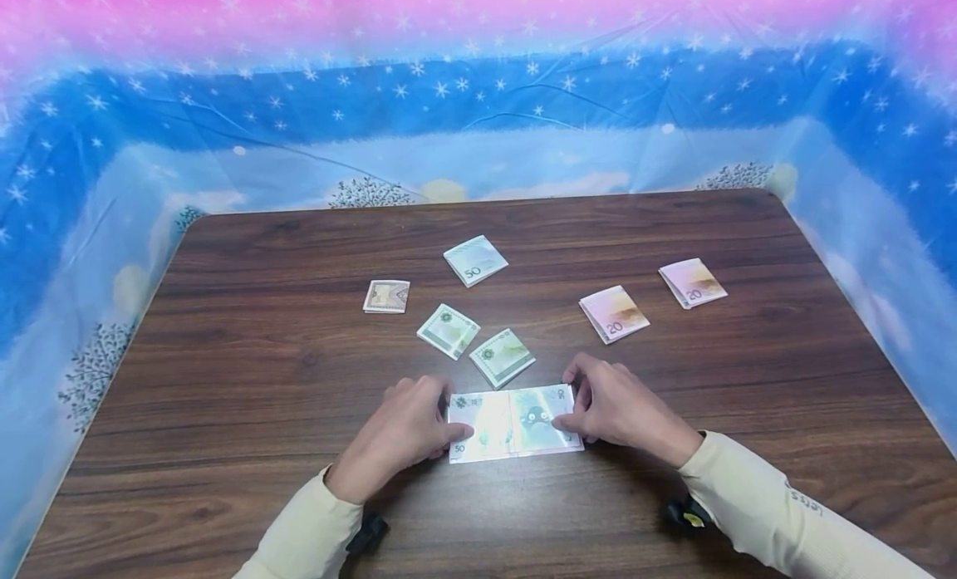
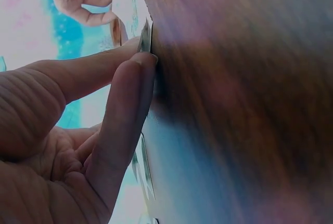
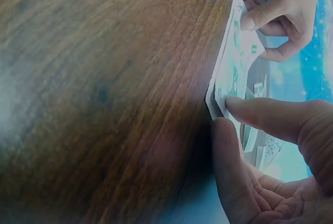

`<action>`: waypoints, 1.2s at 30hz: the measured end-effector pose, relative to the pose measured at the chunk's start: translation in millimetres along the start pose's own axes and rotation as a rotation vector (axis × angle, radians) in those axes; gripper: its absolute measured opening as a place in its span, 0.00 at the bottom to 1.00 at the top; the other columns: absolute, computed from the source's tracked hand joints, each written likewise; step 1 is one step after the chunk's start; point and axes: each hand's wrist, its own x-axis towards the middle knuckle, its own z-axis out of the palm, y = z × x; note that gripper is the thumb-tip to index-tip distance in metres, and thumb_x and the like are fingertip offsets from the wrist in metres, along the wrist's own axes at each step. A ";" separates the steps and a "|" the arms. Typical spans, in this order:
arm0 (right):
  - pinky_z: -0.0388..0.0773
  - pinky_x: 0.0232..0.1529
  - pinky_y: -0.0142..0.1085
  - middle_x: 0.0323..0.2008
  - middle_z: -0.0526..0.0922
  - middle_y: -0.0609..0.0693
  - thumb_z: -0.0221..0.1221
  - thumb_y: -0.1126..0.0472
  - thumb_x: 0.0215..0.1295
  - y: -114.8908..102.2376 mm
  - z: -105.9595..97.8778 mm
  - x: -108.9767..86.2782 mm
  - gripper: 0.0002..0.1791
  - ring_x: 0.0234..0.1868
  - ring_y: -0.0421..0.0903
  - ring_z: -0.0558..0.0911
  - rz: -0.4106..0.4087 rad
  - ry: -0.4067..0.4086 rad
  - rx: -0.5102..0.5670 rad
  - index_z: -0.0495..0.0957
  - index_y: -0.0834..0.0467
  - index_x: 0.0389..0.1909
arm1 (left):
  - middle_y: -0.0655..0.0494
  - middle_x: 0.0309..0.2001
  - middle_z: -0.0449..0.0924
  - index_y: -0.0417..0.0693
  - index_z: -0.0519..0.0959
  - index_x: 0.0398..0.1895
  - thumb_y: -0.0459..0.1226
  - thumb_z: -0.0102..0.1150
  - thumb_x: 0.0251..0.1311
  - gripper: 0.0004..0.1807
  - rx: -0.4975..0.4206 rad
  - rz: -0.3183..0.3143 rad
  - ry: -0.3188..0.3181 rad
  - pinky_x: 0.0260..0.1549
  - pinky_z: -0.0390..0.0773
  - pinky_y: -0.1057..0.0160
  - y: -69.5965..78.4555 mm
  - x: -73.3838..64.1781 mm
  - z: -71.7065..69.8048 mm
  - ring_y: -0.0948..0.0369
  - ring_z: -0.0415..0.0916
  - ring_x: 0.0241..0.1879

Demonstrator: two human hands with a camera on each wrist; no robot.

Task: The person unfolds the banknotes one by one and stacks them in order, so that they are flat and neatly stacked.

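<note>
An unfolded banknote (image 1: 497,425) marked 50, with a crease down its middle, lies lengthwise between the two hands near the front of the table. My left hand (image 1: 407,425) pinches its left end, thumb on top. At the other end, my right hand (image 1: 616,404) grips it with the thumb over the printed face. From the right wrist, the note (image 3: 234,70) shows more than one layer at its edge, low over the wood. In the left wrist view, the fingertips (image 2: 143,60) pinch the note's thin edge (image 2: 147,34).
Just beyond the hands lie two folded green notes (image 1: 503,357) (image 1: 449,330). Farther back are a folded 50 note (image 1: 475,260) and a small brownish folded note (image 1: 386,296). Two folded 20 notes (image 1: 615,313) (image 1: 692,282) sit to the right. A snowflake-patterned cloth (image 1: 478,97) surrounds the wooden table (image 1: 262,313).
</note>
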 end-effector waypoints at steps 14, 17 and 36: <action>0.76 0.30 0.35 0.18 0.78 0.41 0.77 0.61 0.49 -0.5 0.1 0.8 0.29 0.14 0.37 0.77 0.019 0.000 -0.008 0.73 0.64 0.48 | 0.59 0.17 0.74 0.42 0.76 0.50 0.41 0.80 0.50 0.28 0.032 0.003 0.050 0.25 0.74 0.60 0.3 -0.5 1.0 0.61 0.74 0.19; 0.76 0.28 0.35 0.19 0.78 0.42 0.77 0.61 0.50 -2.6 -1.4 2.0 0.29 0.14 0.38 0.78 0.026 -0.011 0.003 0.73 0.65 0.50 | 0.64 0.12 0.73 0.40 0.75 0.50 0.39 0.78 0.53 0.26 -0.032 0.021 0.054 0.28 0.77 0.60 0.6 -2.9 0.3 0.65 0.73 0.13; 0.80 0.34 0.37 0.29 0.83 0.49 0.73 0.55 0.58 -20.6 -32.1 73.4 0.23 0.21 0.42 0.82 0.048 0.060 0.084 0.79 0.66 0.46 | 0.56 0.23 0.85 0.39 0.77 0.50 0.36 0.67 0.65 0.15 -0.349 0.033 0.038 0.21 0.83 0.63 -5.2 -7.3 -15.6 0.59 0.83 0.20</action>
